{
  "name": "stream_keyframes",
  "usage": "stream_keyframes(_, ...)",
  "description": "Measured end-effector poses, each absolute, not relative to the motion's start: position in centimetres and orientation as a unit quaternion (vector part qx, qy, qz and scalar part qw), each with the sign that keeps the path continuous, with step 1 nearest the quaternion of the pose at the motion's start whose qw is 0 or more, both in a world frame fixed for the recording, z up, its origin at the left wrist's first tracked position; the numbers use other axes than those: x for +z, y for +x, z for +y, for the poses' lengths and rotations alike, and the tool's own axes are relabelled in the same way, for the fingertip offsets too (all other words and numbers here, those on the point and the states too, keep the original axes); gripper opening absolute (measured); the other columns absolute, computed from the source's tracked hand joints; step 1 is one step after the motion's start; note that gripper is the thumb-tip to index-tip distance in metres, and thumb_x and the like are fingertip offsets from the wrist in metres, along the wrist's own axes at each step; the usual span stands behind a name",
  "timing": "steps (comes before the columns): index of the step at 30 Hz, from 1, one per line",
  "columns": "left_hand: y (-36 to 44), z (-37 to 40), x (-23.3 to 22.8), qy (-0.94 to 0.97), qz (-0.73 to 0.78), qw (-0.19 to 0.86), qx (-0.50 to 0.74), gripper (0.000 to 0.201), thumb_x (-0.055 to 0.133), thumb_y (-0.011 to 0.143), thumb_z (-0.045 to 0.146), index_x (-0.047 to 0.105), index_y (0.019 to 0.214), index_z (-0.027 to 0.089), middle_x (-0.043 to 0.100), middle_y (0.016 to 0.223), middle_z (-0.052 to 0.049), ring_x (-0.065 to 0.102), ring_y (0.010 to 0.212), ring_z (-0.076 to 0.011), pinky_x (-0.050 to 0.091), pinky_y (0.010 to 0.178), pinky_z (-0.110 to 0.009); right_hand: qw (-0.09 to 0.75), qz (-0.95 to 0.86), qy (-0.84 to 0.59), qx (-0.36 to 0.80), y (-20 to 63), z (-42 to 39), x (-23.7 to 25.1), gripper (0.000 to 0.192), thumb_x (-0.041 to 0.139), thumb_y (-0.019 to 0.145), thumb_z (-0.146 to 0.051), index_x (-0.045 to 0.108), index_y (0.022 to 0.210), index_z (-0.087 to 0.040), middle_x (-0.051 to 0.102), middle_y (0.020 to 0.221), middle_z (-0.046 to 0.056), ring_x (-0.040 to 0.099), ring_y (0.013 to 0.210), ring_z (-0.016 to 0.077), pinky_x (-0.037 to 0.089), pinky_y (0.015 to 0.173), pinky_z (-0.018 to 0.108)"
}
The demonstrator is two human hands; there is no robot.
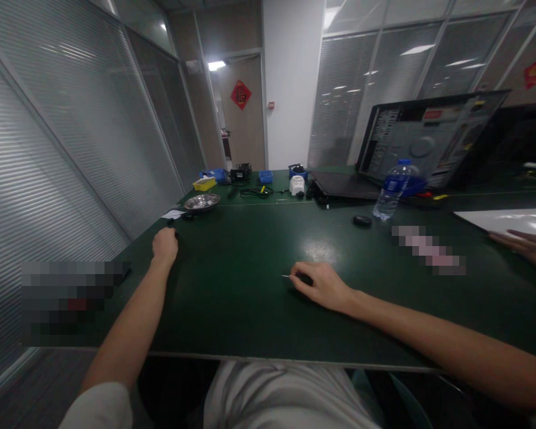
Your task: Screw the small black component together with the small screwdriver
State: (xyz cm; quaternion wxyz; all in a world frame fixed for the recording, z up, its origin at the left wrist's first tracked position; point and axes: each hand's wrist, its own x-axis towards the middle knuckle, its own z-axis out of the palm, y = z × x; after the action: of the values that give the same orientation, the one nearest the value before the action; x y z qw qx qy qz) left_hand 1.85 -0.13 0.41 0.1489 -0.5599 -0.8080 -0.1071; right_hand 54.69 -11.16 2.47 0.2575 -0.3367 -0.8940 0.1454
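On the left, the left hand point(165, 244) rests on the green worktop point(232, 310), its grip clenched into a loose fist; whether it holds anything I cannot tell. A small dark object point(170, 221) lies just beyond its knuckles, with a paper slip point(173, 213) and a metal bowl point(201, 202) farther off. Toward the middle, the right hand point(324, 285) lies palm down, fingers closed on a thin tool point(295, 277) whose metal tip points left, long axis running left to right across the worktop. The right hand is much the nearer to it. To the far right stand a black mouse point(362, 220), a water bottle point(392, 190) and an open computer case point(429, 137); another person's hand point(529, 245) rests at the right edge.
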Motion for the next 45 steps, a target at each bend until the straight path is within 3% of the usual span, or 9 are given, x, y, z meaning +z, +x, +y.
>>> stream_keyframes(4,2.4,-0.4,0.6,-0.569,-0.802,0.153,-0.096,0.037,0.045,0.093,0.009,0.072,0.119,0.012,0.064,0.122,-0.020,0.066,0.106,-0.0330,0.053,0.088,-0.040,0.252,-0.894,-0.340,0.149,54.7,-11.2,2.5,0.018,0.053,0.102,-0.032,0.066,0.099,-0.020,0.068,0.083,0.000,0.060,0.069,0.0132,0.038,0.066,0.026)
stream_keyframes(19,3.8,-1.0,1.4,-0.563,-0.803,0.170,-0.092,0.034,0.048,0.089,0.006,0.067,0.117,0.007,0.063,0.123,-0.024,0.061,0.113,-0.0356,0.052,0.092,-0.044,0.239,-0.893,-0.350,0.154,54.7,-11.2,2.6,0.022,0.052,0.103,-0.035,0.067,0.100,-0.020,0.069,0.084,0.001,0.060,0.068,0.0138,0.038,0.064,0.027)
stream_keyframes(26,3.4,-0.8,1.4,-0.570,-0.800,0.138,-0.129,0.037,0.047,0.091,0.009,0.073,0.118,0.009,0.068,0.119,-0.022,0.065,0.113,-0.0339,0.053,0.095,-0.041,0.240,-0.896,-0.346,0.145,54.7,-11.3,2.6,0.020,0.053,0.102,-0.033,0.067,0.101,-0.020,0.069,0.084,0.001,0.060,0.069,0.0137,0.038,0.065,0.026)
stream_keyframes(31,3.8,-0.2,1.9,-0.616,-0.766,0.092,-0.160,0.035,0.056,0.093,0.018,0.073,0.124,0.016,0.072,0.123,-0.013,0.066,0.115,-0.0274,0.050,0.102,-0.035,0.236,-0.895,-0.352,0.139,54.7,-11.1,2.5,0.021,0.052,0.102,-0.035,0.067,0.101,-0.020,0.069,0.085,0.001,0.060,0.069,0.0137,0.038,0.066,0.026)
stream_keyframes(35,7.2,0.3,2.6,-0.702,-0.685,-0.013,-0.196,0.034,0.062,0.091,0.020,0.073,0.124,0.020,0.075,0.115,-0.006,0.069,0.107,-0.0210,0.051,0.097,-0.029,0.236,-0.892,-0.361,0.135,54.6,-11.2,2.6,0.021,0.053,0.102,-0.034,0.068,0.100,-0.020,0.069,0.083,0.002,0.060,0.069,0.0139,0.038,0.065,0.026)
stream_keyframes(40,17.8,-2.7,3.6,-0.812,-0.477,-0.232,-0.245,0.037,0.069,0.089,0.026,0.072,0.126,0.020,0.075,0.110,-0.006,0.070,0.097,-0.0189,0.052,0.084,-0.028,0.228,-0.886,-0.383,0.127,54.5,-11.2,2.8,0.022,0.052,0.102,-0.035,0.068,0.099,-0.020,0.070,0.086,0.002,0.060,0.070,0.0148,0.037,0.065,0.027)
stream_keyframes(45,27.3,-7.3,3.5,-0.847,-0.326,-0.353,-0.229,0.041,0.075,0.087,0.030,0.071,0.126,0.018,0.075,0.107,-0.008,0.068,0.091,-0.0176,0.047,0.078,-0.027,0.226,-0.881,-0.399,0.117,54.5,-10.9,2.3,0.020,0.053,0.100,-0.034,0.068,0.098,-0.022,0.070,0.085,0.002,0.061,0.071,0.0154,0.037,0.066,0.027)
